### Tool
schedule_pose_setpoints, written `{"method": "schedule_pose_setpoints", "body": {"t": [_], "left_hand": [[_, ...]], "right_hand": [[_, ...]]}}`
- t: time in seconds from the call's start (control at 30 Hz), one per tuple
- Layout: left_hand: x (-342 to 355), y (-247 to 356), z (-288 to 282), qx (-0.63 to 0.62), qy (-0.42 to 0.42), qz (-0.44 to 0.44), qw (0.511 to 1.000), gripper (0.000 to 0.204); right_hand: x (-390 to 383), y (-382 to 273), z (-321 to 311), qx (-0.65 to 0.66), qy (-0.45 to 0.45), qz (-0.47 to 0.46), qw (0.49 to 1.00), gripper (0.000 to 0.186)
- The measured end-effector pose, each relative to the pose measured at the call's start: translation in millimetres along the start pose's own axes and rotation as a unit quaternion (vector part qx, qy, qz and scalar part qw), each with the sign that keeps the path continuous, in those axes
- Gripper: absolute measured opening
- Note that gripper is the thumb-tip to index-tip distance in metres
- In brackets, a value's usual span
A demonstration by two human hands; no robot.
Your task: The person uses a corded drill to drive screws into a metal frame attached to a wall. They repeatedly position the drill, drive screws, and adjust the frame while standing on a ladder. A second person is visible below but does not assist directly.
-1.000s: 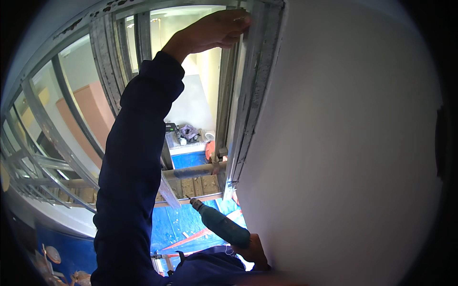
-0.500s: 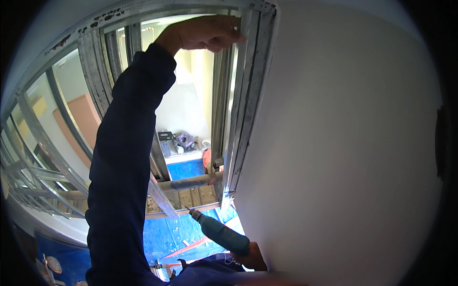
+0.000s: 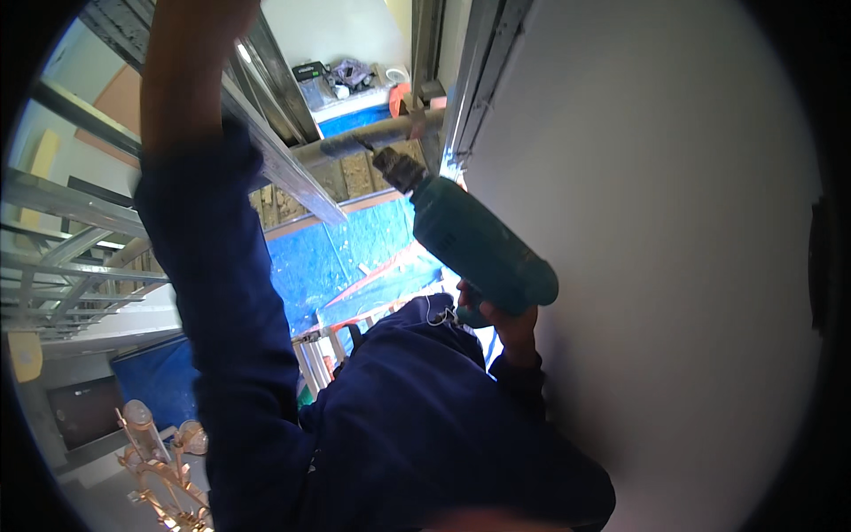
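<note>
A teal power drill (image 3: pixel 483 244) with a dark chuck and a bit is in my right hand (image 3: pixel 512 326), whose fingers wrap round its grip. The bit points up and to the left, in front of a horizontal pipe (image 3: pixel 368 137). My left arm reaches up along the left side. The left hand (image 3: pixel 202 22) is blurred and cut off by the top edge, so its fingers are hidden. Beside its wrist runs a shiny metal stud (image 3: pixel 297 173) of an open frame. Another metal channel (image 3: pixel 483 80) borders the pale wall panel on the right.
A smooth pale wall panel (image 3: pixel 674 239) fills the right side. Blue sheeting (image 3: pixel 310 270) lies far below, near part of a ladder (image 3: pixel 312 365). More metal framing (image 3: pixel 80 208) stands at left. A brass chandelier (image 3: pixel 160 470) hangs lower left. Bags and tools (image 3: pixel 350 75) rest on a ledge beyond.
My view has tilted down. The drill has come up, nearer the frame. My left hand, earlier at the upper metal channel, now shows farther left at the top edge.
</note>
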State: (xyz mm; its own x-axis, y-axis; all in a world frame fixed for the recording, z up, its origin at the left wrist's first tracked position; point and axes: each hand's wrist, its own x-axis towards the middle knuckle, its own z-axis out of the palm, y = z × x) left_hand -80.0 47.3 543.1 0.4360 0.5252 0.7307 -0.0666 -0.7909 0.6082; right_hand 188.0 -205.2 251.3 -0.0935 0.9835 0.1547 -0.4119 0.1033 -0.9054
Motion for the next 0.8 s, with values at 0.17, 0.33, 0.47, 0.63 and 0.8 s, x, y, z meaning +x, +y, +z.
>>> {"method": "schedule_pose_setpoints", "body": {"t": [0.17,0.33,0.47,0.63,0.8], "left_hand": [[-197,0,92,-0.023,0.229,-0.274,0.934,0.029],[-280,-19,159,-0.353,0.166,-0.431,0.814,0.029],[-322,-38,188,-0.646,0.270,-0.430,0.570,0.034],[-349,-38,194,-0.629,0.364,-0.406,0.554,0.032],[-342,-21,186,-0.571,0.325,-0.414,0.629,0.031]], "right_hand": [[7,-7,12,0.048,0.009,0.001,0.999,0.044],[18,6,9,0.088,-0.005,0.025,0.996,0.056],[23,17,4,0.059,-0.014,0.044,0.997,0.057],[20,22,4,0.021,-0.037,0.046,0.998,0.058],[14,27,7,0.046,-0.024,0.088,0.995,0.062]]}}
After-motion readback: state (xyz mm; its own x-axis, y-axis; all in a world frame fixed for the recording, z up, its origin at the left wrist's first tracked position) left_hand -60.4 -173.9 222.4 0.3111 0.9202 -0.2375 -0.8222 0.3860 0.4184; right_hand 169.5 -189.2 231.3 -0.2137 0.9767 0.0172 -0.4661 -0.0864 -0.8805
